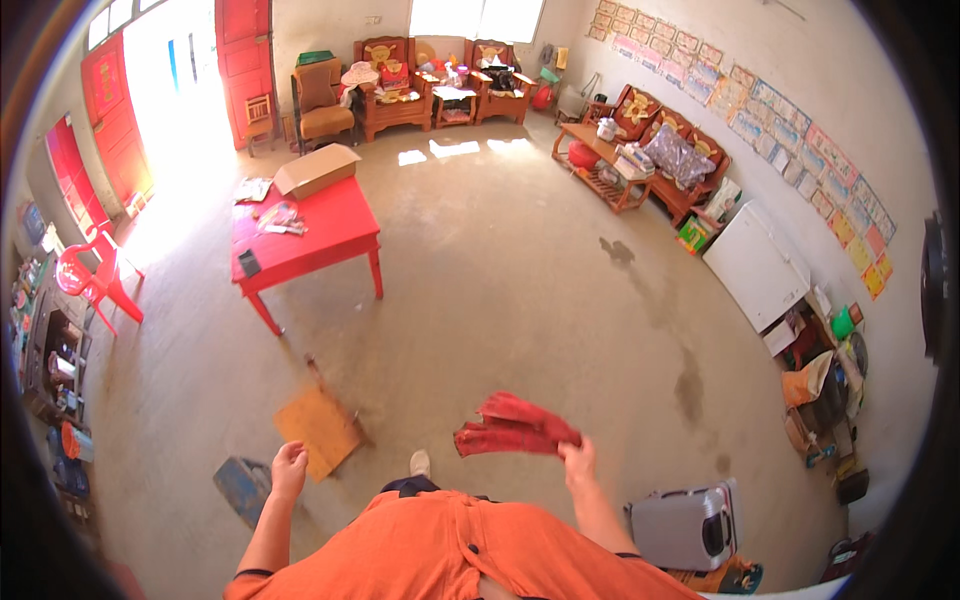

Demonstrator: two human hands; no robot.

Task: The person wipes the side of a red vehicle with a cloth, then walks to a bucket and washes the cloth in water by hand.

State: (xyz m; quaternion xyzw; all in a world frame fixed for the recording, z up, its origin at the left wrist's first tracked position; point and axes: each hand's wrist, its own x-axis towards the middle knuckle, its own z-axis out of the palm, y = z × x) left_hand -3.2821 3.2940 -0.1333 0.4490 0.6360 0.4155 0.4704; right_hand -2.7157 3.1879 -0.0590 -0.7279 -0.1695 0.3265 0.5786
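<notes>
One box (320,172), suitcase (672,532), cloth (512,425) in right hand (579,463)

The head fisheye looks forward and down — high; wide.

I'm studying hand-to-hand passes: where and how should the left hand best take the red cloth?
Probably by its free left end, coming from the left. The right hand grips the right end of the red cloth, and the rest reaches leftward in two loose folds. The left hand, with nothing visible in it, could pinch both together.
</notes>
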